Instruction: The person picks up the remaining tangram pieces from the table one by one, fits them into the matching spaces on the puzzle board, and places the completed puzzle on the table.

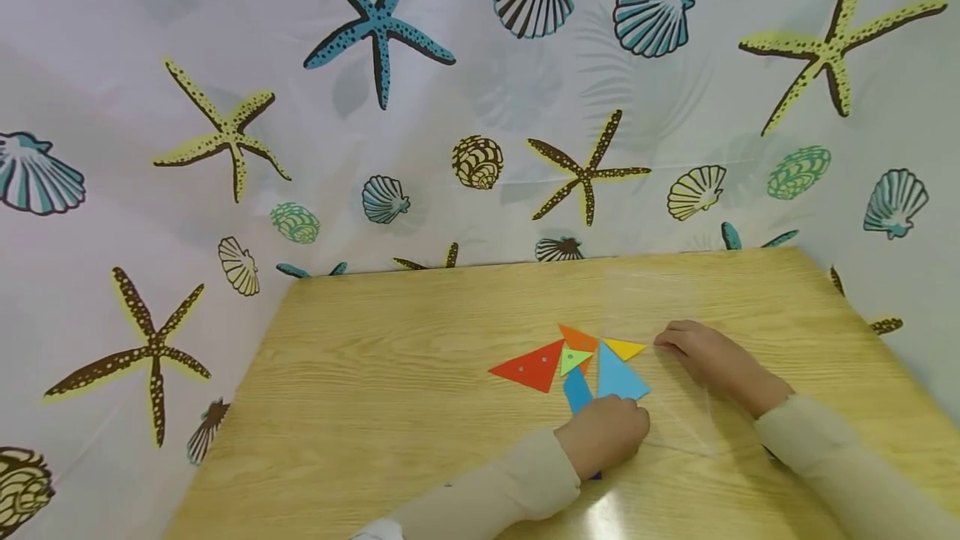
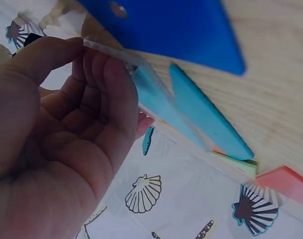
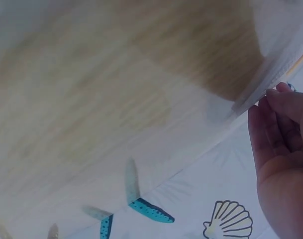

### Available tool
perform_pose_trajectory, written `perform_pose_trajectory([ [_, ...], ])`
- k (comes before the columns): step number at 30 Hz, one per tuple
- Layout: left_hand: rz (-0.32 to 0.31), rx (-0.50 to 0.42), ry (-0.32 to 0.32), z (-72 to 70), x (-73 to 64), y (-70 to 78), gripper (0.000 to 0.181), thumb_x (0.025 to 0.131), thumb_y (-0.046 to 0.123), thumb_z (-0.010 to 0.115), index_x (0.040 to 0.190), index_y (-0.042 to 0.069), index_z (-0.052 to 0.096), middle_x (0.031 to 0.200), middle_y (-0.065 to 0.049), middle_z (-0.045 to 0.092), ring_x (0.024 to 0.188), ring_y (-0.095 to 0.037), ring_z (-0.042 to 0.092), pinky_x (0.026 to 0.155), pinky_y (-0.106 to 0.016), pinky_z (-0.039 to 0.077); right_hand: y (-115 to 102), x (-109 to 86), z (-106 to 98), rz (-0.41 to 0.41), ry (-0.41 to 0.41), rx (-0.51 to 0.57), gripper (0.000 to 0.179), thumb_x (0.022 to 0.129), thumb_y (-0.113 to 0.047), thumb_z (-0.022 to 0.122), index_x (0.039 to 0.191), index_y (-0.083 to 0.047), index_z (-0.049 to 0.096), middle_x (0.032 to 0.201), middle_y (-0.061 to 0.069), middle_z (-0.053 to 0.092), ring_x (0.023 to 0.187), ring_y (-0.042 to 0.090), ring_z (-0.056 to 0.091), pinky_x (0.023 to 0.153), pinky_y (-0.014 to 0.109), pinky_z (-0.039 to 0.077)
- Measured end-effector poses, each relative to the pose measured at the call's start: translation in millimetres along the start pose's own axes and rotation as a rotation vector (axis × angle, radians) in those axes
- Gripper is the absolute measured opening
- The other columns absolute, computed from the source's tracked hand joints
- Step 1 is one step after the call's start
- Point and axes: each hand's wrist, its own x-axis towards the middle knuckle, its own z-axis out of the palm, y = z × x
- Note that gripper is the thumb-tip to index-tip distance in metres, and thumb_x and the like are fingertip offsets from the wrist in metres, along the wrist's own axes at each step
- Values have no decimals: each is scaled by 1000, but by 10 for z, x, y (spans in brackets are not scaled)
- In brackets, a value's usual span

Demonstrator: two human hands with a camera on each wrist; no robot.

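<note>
A clear plastic sheet (image 1: 678,419) spans the space between the two hands, right beside a group of flat tangram pieces. My left hand (image 1: 606,435) pinches its near edge between thumb and fingers. On the far side, the fingertips of my right hand (image 1: 716,363) pinch another part of the edge. Next to the left hand lie a light blue triangle (image 1: 618,375) and a blue piece (image 1: 577,391). A dark blue piece (image 2: 186,32) is mostly hidden under that hand in the head view. Closest to the right hand is a yellow triangle (image 1: 624,348).
A red triangle (image 1: 534,367), an orange piece (image 1: 577,337) and a light green triangle (image 1: 574,359) adjoin the blue pieces. All lie on a wood-grain table (image 1: 360,382). A white cloth (image 1: 435,107) printed with shells and starfish hangs behind and at both sides.
</note>
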Motion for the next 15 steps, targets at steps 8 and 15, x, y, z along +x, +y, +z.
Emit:
perform_pose_trajectory([
  [8,-45,-22,-10,44,-153,-90,15,94,25,55,83,20,65,77,7,59,63,-7,53,53,-21,44,-143,171,69,-24,-20,36,19,85,2,63,103,-3,68,99,5,61,96,26,59,82,40,47],
  [15,-56,-19,-23,35,-312,-195,14,92,30,59,87,19,66,77,8,60,64,-7,56,56,-20,46,-288,325,123,-35,-23,53,18,85,1,63,102,-3,68,98,5,62,93,23,60,81,38,48],
])
